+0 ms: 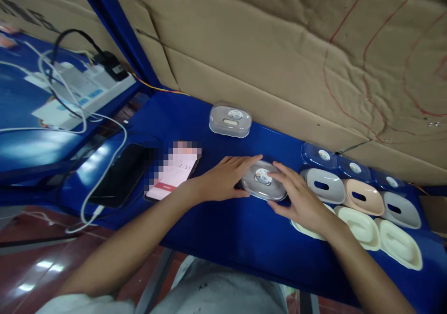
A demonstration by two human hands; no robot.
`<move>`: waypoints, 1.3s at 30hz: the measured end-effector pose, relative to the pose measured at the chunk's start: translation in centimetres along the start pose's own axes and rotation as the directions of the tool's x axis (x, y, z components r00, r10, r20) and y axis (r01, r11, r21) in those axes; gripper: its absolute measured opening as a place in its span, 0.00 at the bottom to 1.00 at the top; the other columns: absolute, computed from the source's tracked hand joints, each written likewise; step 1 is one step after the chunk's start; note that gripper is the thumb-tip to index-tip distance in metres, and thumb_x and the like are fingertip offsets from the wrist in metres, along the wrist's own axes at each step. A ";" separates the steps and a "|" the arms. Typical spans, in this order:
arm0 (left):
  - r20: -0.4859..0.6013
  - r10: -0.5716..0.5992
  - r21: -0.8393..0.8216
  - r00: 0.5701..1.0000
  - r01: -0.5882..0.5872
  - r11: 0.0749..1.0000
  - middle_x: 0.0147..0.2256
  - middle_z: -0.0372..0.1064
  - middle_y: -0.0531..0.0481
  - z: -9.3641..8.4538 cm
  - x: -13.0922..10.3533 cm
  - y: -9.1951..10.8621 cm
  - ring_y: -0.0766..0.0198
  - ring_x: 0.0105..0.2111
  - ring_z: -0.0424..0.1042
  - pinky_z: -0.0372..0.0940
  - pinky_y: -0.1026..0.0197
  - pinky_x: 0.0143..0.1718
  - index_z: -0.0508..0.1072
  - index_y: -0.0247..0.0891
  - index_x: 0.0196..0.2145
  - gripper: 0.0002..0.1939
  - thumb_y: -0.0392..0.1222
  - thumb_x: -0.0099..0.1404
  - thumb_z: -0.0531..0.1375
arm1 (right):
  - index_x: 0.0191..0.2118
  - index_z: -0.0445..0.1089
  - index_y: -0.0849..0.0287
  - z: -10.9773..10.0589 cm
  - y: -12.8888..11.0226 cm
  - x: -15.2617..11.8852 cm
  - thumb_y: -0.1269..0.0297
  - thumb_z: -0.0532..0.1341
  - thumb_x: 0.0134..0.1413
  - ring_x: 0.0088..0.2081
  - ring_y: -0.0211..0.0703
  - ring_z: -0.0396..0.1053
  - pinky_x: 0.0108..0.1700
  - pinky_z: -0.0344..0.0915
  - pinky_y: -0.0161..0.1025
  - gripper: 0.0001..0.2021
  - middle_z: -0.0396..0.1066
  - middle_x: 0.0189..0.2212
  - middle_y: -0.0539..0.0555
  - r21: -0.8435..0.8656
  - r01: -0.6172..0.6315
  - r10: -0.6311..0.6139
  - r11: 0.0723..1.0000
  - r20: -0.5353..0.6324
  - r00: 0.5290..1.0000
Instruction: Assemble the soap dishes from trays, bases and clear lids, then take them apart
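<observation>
An oval grey soap box (266,190) with a clear lid and a round sticker sits on the blue table in front of me. My left hand (232,178) holds its left end, thumb at the near side and fingers along the far edge. Around the right end is my right hand (296,200), with fingers reaching onto the lid by the sticker and the thumb at the near edge. Farther back stands another lidded soap box (230,121), apart from both hands.
Right of my hands lie clear lids (319,156), slotted grey and peach trays (363,197), and cream trays (359,228) in rows. A lit phone (174,174) and a dark phone (120,177) lie left. A power strip (94,97) with cables is beyond. Cardboard (261,49) walls the back.
</observation>
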State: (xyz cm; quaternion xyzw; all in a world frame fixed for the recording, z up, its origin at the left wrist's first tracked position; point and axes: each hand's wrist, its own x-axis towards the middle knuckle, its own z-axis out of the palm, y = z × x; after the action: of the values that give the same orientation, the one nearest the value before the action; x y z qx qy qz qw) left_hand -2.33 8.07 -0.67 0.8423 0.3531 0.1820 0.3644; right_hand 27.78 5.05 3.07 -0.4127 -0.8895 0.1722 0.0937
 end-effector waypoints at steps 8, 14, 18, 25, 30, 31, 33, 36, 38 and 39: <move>0.027 0.022 0.093 0.999 -0.025 0.995 0.79 0.50 0.34 0.2 -0.1 0.1 0.40 0.78 0.53 0.52 0.38 0.74 0.36 0.48 0.83 0.52 0.48 0.77 0.67 | 0.73 0.60 0.46 0.3 0.2 -0.2 0.57 0.66 0.71 0.78 0.64 0.59 0.73 0.66 0.70 0.29 0.56 0.78 0.65 0.033 0.011 -0.011 0.999 -0.008 1.000; 0.014 0.041 0.105 0.999 -0.043 0.994 0.79 0.50 0.33 0.5 -0.3 -0.1 0.39 0.78 0.54 0.52 0.37 0.74 0.32 0.49 0.83 0.53 0.48 0.78 0.66 | 0.72 0.58 0.47 0.4 0.0 -0.2 0.58 0.66 0.71 0.78 0.65 0.58 0.73 0.66 0.71 0.30 0.56 0.78 0.67 0.032 0.016 -0.016 0.999 -0.016 1.000; -0.016 0.025 0.172 1.000 -0.022 0.985 0.81 0.41 0.31 1.0 -0.3 0.1 0.37 0.80 0.49 0.54 0.35 0.74 0.32 0.49 0.83 0.52 0.49 0.80 0.64 | 0.72 0.59 0.50 0.3 0.3 0.2 0.57 0.66 0.71 0.77 0.64 0.60 0.72 0.67 0.68 0.29 0.57 0.78 0.69 -0.010 0.017 -0.017 1.000 -0.021 1.000; -0.144 0.028 0.459 0.989 0.041 0.887 0.82 0.32 0.25 2.6 0.1 0.8 0.31 0.75 0.61 0.64 0.36 0.69 0.40 0.43 0.82 0.45 0.40 0.80 0.62 | 0.72 0.64 0.51 -1.4 3.9 3.1 0.53 0.66 0.70 0.76 0.68 0.61 0.72 0.62 0.72 0.30 0.62 0.76 0.67 -0.159 -0.049 0.039 0.986 -0.065 0.997; -0.135 0.043 0.518 0.990 0.034 0.855 0.81 0.38 0.28 2.6 0.0 1.0 0.36 0.70 0.70 0.67 0.38 0.67 0.44 0.45 0.82 0.42 0.41 0.81 0.61 | 0.75 0.64 0.49 -2.7 6.5 6.4 0.53 0.65 0.71 0.74 0.68 0.63 0.70 0.64 0.69 0.31 0.62 0.76 0.65 -0.239 -0.092 0.071 0.967 -0.094 0.993; -0.131 0.039 0.529 0.991 0.037 0.848 0.81 0.39 0.28 2.6 0.0 1.1 0.36 0.69 0.70 0.67 0.38 0.67 0.45 0.44 0.82 0.41 0.41 0.81 0.61 | 0.75 0.64 0.50 -2.8 6.8 7.0 0.53 0.64 0.71 0.74 0.68 0.63 0.70 0.65 0.68 0.31 0.63 0.76 0.65 -0.253 -0.094 0.070 0.963 -0.100 0.992; -0.119 0.027 0.548 0.992 0.043 0.835 0.81 0.42 0.27 2.5 0.0 1.1 0.35 0.69 0.70 0.67 0.38 0.67 0.47 0.42 0.82 0.40 0.42 0.81 0.61 | 0.75 0.65 0.51 -2.8 7.2 8.1 0.52 0.64 0.72 0.72 0.68 0.64 0.69 0.66 0.67 0.31 0.63 0.75 0.66 -0.281 -0.107 0.078 0.954 -0.112 0.991; -0.102 0.013 0.555 0.995 0.046 0.831 0.80 0.45 0.27 2.4 0.0 1.2 0.34 0.70 0.69 0.67 0.37 0.67 0.51 0.41 0.81 0.37 0.42 0.82 0.60 | 0.76 0.65 0.54 -2.4 7.2 9.5 0.52 0.64 0.72 0.71 0.69 0.65 0.68 0.66 0.66 0.32 0.65 0.74 0.67 -0.318 -0.129 0.094 0.939 -0.123 0.988; -0.094 0.005 0.552 0.996 0.047 0.832 0.80 0.46 0.27 2.5 0.0 1.1 0.33 0.70 0.69 0.66 0.36 0.67 0.53 0.41 0.81 0.36 0.43 0.82 0.60 | 0.76 0.65 0.55 -2.2 7.1 10.1 0.54 0.64 0.72 0.71 0.70 0.65 0.68 0.66 0.66 0.32 0.65 0.73 0.68 -0.334 -0.149 0.111 0.931 -0.131 0.985; -0.091 0.004 0.550 0.996 0.047 0.834 0.80 0.46 0.27 2.5 0.0 1.0 0.33 0.70 0.69 0.66 0.36 0.68 0.54 0.41 0.80 0.35 0.43 0.82 0.60 | 0.76 0.64 0.56 -2.2 6.9 10.2 0.54 0.64 0.72 0.71 0.70 0.65 0.68 0.66 0.67 0.32 0.65 0.73 0.69 -0.332 -0.157 0.119 0.930 -0.133 0.984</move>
State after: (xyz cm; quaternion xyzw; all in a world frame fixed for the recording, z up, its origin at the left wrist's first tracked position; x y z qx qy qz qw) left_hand -0.46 6.37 -1.63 0.8986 0.4158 0.1053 0.0925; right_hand 26.79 17.55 2.74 -0.4933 -0.8680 -0.0016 0.0577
